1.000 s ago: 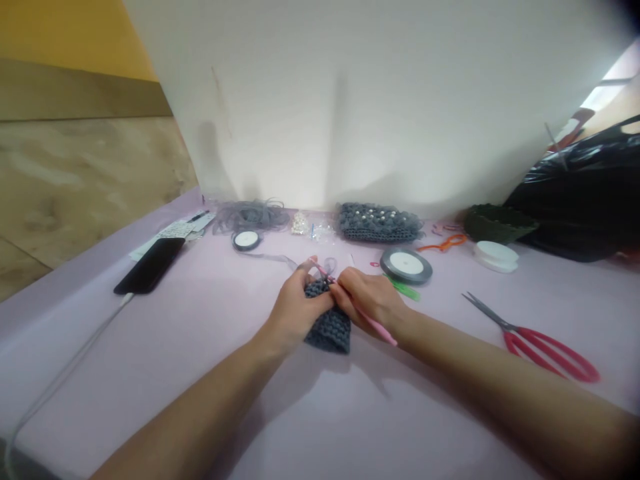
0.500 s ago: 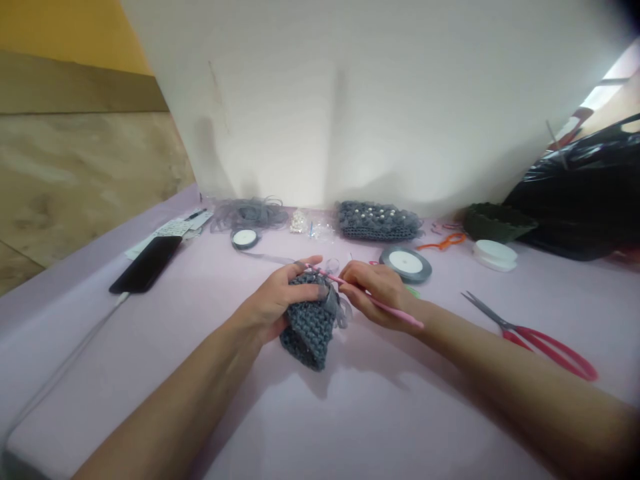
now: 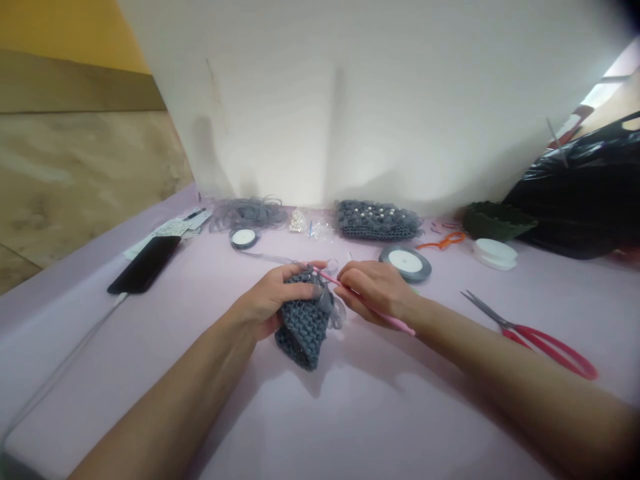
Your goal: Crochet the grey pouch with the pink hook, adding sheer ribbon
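Observation:
A grey crocheted piece point(image 3: 304, 330) hangs from my left hand point(image 3: 273, 299), whose thumb and fingers pinch its upper edge. In my right hand point(image 3: 373, 290) is a pink crochet hook point(image 3: 400, 325), held like a pen. The hook's tip meets the top edge of the piece by my left fingers; the exact stitch is too small to make out. Loose loops of grey ribbon point(image 3: 337, 313) stick out on the piece's right side. From the small ribbon spool point(image 3: 244, 238) a grey strip runs over the table to my left hand.
Behind my hands lie a beaded grey crocheted piece point(image 3: 377, 220), a larger ribbon spool point(image 3: 406, 262) and a heap of ribbon point(image 3: 250, 212). Red-handled scissors point(image 3: 530, 337) are at right, near white spools point(image 3: 495, 253) and a black bag point(image 3: 575, 193). A phone point(image 3: 145, 265) with a cable lies left.
Both hands, with the crocheted piece and the hook, have shifted slightly left. The piece's lower end has swung a little to the left. Other things stay put.

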Demonstrator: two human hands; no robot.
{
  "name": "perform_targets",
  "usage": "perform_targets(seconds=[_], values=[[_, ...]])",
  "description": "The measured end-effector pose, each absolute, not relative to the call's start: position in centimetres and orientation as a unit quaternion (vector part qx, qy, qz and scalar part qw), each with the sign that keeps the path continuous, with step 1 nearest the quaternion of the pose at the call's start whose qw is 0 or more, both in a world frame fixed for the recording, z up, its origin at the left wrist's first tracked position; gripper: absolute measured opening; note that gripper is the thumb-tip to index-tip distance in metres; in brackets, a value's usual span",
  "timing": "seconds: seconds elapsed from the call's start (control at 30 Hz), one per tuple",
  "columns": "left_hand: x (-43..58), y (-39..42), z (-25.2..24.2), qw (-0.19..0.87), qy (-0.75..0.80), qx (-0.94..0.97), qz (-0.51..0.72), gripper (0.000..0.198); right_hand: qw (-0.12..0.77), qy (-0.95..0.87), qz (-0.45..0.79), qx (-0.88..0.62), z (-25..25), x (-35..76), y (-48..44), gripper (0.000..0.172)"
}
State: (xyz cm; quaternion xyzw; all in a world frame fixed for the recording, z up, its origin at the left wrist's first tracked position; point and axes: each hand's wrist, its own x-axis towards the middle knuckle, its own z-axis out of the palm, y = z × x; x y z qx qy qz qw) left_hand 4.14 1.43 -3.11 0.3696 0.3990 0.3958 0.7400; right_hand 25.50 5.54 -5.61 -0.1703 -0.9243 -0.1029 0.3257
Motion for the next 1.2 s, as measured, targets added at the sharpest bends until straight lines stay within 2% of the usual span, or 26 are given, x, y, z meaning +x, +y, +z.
perform_targets(seconds=[0.1,0.3,0.67,0.83,0.97,1.2], values=[[4.5,1.3,-3.3,0.744,0.405,0.352,0.397,0.068,0.342,-0.917,-0.115,-0.167,-6.0,25.3,5.7,0.019],[4.4,1.2,-3.3,0.743,0.387,0.355,0.415,0.063,0.357,-0.913,-0.101,-0.173,-6.1,25.3,5.8,0.017],[3.9,1.5,-3.3,0.728,0.392,0.377,0.417,0.053,0.296,-0.919,-0.196,-0.172,-5.3,25.4,5.5,0.024],[3.5,1.6,-3.2,0.726,0.400,0.371,0.418,0.051,0.296,-0.919,-0.197,-0.172,-5.3,25.4,5.4,0.024],[2.9,1.8,-3.2,0.738,0.392,0.378,0.399,0.049,0.302,-0.925,-0.154,-0.171,-5.2,25.5,5.3,0.023],[1.7,2.5,-3.6,0.772,0.349,0.393,0.357,0.049,0.316,-0.929,0.040,-0.186,-4.4,25.8,4.8,0.018]])
